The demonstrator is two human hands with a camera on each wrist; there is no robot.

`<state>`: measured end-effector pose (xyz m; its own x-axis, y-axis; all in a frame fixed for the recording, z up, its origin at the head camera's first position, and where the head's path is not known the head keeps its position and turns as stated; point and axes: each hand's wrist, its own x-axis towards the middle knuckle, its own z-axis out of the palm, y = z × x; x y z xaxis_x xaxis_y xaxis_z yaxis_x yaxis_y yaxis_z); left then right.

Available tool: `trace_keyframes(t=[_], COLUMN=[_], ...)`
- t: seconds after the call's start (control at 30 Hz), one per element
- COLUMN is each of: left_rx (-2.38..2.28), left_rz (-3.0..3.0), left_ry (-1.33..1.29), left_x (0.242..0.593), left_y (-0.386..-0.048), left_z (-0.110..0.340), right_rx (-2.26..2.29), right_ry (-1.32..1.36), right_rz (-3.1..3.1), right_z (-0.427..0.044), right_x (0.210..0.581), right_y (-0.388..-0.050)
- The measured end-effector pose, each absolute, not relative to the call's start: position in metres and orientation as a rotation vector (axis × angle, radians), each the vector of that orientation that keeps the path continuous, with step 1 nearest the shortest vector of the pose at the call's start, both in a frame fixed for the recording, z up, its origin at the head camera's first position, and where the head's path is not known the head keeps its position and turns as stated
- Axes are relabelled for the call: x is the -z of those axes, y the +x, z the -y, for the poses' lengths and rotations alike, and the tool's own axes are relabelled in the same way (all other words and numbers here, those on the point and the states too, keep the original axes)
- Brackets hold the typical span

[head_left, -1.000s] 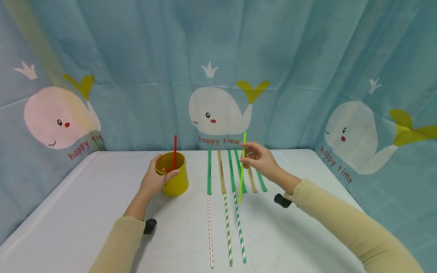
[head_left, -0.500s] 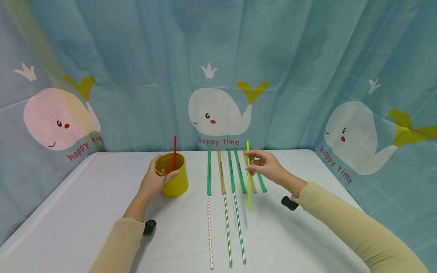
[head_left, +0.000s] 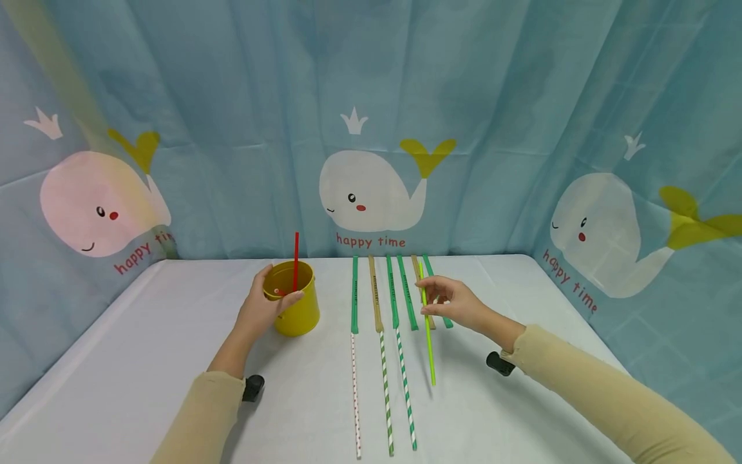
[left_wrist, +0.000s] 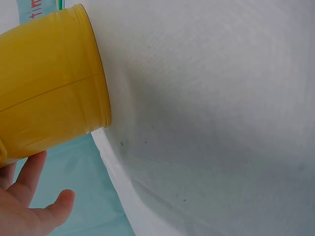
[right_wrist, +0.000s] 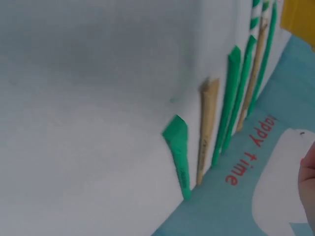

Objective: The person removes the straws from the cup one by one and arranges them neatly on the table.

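In the head view my left hand (head_left: pixel 261 307) grips a yellow bucket (head_left: pixel 303 314) by its left side, thumb along the near rim. A red straw (head_left: pixel 296 261) stands upright inside it. My right hand (head_left: pixel 458 303) pinches a bright green straw (head_left: pixel 430 351), slightly tilted, over the table. Under and beside that hand lie green paper strips (head_left: pixel 408 293) and tan paper strips (head_left: pixel 375 293) with dark print. In the left wrist view, fingertips (left_wrist: pixel 35 162) rest against the bucket's side. Only a sliver of the right hand shows in the right wrist view; its straw is hidden there.
Three patterned straws lie lengthwise near the table's front: a red-dotted white straw (head_left: pixel 356 399), a green-striped straw (head_left: pixel 386 393) and another green-striped straw (head_left: pixel 406 393). A blue whale-print curtain (head_left: pixel 243 161) borders the white table (head_left: pixel 145 361) at the back and sides.
My right hand has moved right and nearer with the bright green straw, whose lower end now swings toward the front of the table. The left hand and bucket have stayed put.
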<state>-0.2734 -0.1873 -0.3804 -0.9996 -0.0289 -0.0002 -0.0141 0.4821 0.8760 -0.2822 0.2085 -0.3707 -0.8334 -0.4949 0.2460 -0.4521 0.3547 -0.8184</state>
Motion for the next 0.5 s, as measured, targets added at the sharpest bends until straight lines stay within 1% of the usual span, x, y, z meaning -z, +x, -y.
trace_keyframes(t=[0.2,0.5], left_rx=[1.574,1.586], left_rz=[2.703,2.697], left_ry=[0.034,0.034], left_x=[0.382,0.382], left_y=[-0.274,-0.275], left_z=[0.188,0.188], right_rx=[1.480,1.413], right_ry=[-0.819,-0.794], right_rz=[-2.566,-2.508], right_z=[-0.210,-0.209], right_x=[0.383,0.393], right_y=[-0.278,-0.271])
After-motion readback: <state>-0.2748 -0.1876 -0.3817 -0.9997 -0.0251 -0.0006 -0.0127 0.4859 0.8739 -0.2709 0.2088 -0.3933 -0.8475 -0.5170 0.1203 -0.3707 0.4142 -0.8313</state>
